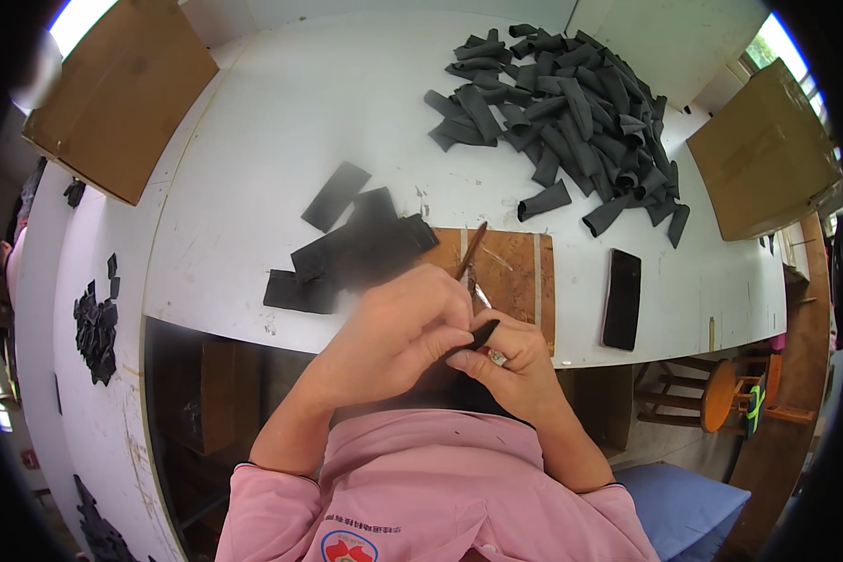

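A small dark fabric piece (480, 335) is pinched between my two hands, close to my body at the table's front edge. My left hand (405, 323) is closed on one side of it, thumb against the index finger. On the other side my right hand (512, 361) is closed too, its thumb pressing the cloth. Just beyond the fingers a slim tool with a dark reddish-brown tip (474, 248) and a shiny metal part slants over a brown board (515, 272); whether my right hand holds it, I cannot tell. Flat dark fabric pieces (365, 234) lie beyond my left hand, partly blurred.
A large heap of dark fabric tubes (581, 112) covers the far right of the white table (253, 122). A phone (622, 300) lies to the right. Cardboard boxes (126, 94) stand at both far corners. A wooden stool (718, 395) is at the lower right.
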A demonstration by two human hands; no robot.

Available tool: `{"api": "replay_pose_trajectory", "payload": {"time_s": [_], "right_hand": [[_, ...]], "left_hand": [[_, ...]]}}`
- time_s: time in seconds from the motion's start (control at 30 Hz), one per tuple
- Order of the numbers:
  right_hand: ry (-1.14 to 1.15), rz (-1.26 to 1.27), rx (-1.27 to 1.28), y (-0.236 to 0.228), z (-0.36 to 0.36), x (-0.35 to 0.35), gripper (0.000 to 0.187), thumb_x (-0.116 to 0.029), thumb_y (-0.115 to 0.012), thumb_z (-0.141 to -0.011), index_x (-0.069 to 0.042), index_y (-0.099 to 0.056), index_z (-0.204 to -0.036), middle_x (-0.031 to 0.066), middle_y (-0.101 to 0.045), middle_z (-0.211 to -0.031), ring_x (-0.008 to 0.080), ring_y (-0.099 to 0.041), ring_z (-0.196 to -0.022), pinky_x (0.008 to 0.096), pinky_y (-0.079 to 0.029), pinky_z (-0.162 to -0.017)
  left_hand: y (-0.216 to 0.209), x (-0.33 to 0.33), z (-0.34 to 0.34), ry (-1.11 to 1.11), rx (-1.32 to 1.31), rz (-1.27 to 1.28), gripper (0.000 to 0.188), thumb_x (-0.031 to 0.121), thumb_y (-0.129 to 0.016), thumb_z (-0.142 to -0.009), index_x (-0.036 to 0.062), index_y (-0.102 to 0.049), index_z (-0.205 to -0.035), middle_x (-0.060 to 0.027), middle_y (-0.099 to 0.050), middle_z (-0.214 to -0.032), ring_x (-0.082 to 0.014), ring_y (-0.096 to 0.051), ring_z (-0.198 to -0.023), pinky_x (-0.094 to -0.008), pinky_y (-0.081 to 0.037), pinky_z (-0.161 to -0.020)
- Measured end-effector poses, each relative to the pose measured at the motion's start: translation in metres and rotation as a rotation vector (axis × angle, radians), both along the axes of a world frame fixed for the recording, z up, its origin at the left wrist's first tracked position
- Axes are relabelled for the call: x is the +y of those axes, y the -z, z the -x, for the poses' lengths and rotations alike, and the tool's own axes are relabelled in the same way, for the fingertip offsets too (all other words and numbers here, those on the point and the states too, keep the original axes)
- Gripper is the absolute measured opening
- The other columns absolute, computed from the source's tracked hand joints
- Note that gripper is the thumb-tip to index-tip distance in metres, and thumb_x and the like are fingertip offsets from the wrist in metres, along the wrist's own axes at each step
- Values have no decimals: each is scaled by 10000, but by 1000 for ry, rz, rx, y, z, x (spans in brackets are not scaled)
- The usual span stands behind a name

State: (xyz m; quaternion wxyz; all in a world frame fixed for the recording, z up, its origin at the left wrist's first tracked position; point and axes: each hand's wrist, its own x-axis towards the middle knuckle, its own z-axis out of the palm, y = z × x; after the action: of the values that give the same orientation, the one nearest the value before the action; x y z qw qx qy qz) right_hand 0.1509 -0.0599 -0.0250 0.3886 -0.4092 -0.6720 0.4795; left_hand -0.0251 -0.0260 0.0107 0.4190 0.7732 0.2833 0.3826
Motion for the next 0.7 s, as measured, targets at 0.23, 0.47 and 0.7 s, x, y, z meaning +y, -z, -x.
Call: {"api": "replay_pose_trajectory", "payload": {"time_s": [0.23,0.47,0.7], "right_hand": [[400,-336,-190,10,5,-4,239,-17,-696,-614,19,-461,-585,102,-447,-601,251,-438,-517,341,-345,-453],[488,-500,-276,11,2,-4,198,-1,-705,-586,11,-509,-607,89,-466,-599,237,-449,-530,329,-353,-453],[478,-683,-357,16,2,-5,166,18,-694,-566,-3,-553,-650,75,-478,-614,223,-451,-543,311,-350,-448]], "left_hand": [[20,-22,-21,-402,-480,549,149,75,-562,-826,6,-497,-940,-48,-555,-901,-68,-497,-738,-189,-408,-664],[30,-25,-23,-486,-460,496,178,105,-569,-824,6,-511,-960,-52,-567,-863,-77,-533,-739,-193,-425,-642],[29,-32,-21,-465,-481,731,170,175,-577,-815,17,-535,-859,-52,-578,-779,-86,-550,-670,-199,-426,-578]]}}
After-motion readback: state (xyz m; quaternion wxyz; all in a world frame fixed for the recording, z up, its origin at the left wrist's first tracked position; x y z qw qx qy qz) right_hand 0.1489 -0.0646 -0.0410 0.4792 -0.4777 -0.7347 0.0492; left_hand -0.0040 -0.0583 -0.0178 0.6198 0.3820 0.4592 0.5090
